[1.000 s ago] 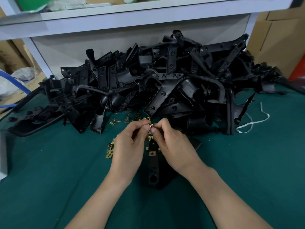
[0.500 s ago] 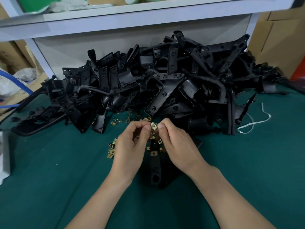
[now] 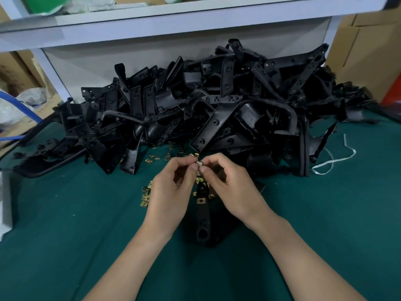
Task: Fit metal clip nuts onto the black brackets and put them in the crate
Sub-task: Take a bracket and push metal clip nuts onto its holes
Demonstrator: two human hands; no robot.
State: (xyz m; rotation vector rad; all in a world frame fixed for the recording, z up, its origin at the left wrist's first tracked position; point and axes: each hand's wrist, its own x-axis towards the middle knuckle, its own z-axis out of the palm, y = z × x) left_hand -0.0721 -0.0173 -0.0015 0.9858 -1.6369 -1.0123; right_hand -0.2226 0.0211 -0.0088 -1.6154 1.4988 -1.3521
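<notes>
Brass nut [image 3: 199,163] being readied.
My left hand [image 3: 171,192] and right hand [image 3: 230,187] are pinching it above the bracket [image 3: 202,216], for aligning.

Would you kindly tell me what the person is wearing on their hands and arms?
Nothing visible: the left hand and right hand are ungloved and ringless, and both forearms are uncovered to the frame edge, with no sleeve, watch or bracelet.
</notes>
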